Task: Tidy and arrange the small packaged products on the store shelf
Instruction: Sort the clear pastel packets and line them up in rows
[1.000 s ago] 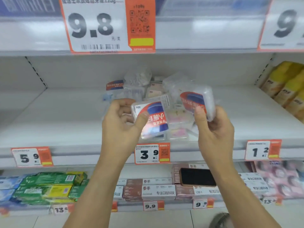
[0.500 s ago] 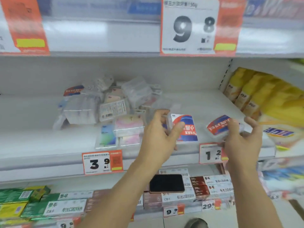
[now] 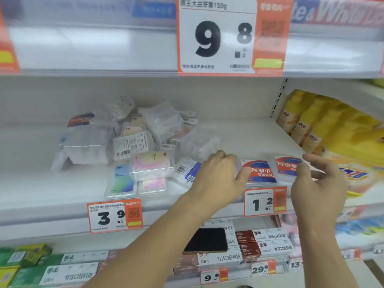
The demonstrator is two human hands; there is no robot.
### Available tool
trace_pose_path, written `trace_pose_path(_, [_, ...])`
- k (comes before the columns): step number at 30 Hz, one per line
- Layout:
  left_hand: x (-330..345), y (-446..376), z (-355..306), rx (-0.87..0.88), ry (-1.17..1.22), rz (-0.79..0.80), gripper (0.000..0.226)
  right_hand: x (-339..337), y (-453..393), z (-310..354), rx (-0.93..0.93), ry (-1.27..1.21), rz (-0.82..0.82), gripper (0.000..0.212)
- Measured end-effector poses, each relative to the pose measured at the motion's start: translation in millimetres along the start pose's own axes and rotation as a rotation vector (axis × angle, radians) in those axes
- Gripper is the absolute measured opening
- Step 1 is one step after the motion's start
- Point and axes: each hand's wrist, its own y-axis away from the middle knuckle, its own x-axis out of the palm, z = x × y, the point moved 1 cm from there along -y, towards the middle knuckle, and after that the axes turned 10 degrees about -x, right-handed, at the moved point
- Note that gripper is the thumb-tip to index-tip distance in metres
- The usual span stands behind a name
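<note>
Two small clear packets with red-and-blue labels lie side by side at the front right of the white shelf [image 3: 239, 134]. My left hand [image 3: 216, 179] grips the left red-and-blue packet [image 3: 260, 172] by its left edge, thumb on the label. My right hand [image 3: 318, 188] pinches the right red-and-blue packet [image 3: 286, 166] at its right edge, fingers spread behind it. Both packets rest on or just above the shelf, over the 1.2 price tag [image 3: 259, 202]. A loose pile of small clear packets [image 3: 145, 140] sits jumbled to the left.
Yellow packs [image 3: 311, 125] fill the neighbouring bay on the right behind a shelf divider. A big 9.8 price card [image 3: 218, 36] hangs from the shelf above. A 3.9 tag [image 3: 108, 217] marks the pile's front. A black phone [image 3: 206, 239] lies on boxes on the lower shelf.
Both hands carried the two red-and-blue packets from in front of the pile rightward and down to the shelf's front right. The view swung right with them.
</note>
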Motion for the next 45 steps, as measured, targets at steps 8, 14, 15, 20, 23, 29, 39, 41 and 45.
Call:
trace_pose_path(8, [-83.3,46.0,82.1,-0.043,-0.018,-0.386,0.022,54.7,58.9,54.7,-0.189,-0.132,0.391,0.011])
trace_pose_path(14, [-108.3,79.1,162.5,-0.153,-0.142,-0.142,0.053,91.9,106.1,79.0,-0.412,0.006,0.765,0.044])
trace_pose_path(15, [-109.0,82.9,169.2,-0.144,-0.097,-0.118,0.054,96.7,110.2,79.8,-0.420,0.057,0.799,0.053])
trace_pose_path(20, [-114.3,91.7,181.9,-0.156,-0.017,-0.207,0.048,115.6,113.8,81.0,-0.390,0.195,0.874,0.077])
trace_pose_path(23, [-118.5,93.0,183.3,-0.189,0.001,-0.266,0.040,119.1,114.4,82.7,-0.453,0.249,0.931,0.075])
trace_pose_path(29, [-130.1,93.8,189.7,-0.247,0.155,-0.274,0.032,114.3,105.5,82.9,-0.444,0.292,0.934,0.059])
trace_pose_path(39, [-155.2,97.3,209.1,-0.417,0.257,-0.425,0.033,126.1,125.6,103.6,-0.497,-0.050,0.688,0.049])
trace_pose_path(41, [-150.5,99.4,205.1,-0.360,0.208,-0.340,0.042,138.0,146.3,116.8,-0.496,-0.162,0.838,0.062])
trace_pose_path(45, [-150.9,100.7,198.8,-0.286,0.126,-0.404,0.044,159.9,163.6,125.8,-0.608,-0.120,0.875,0.049])
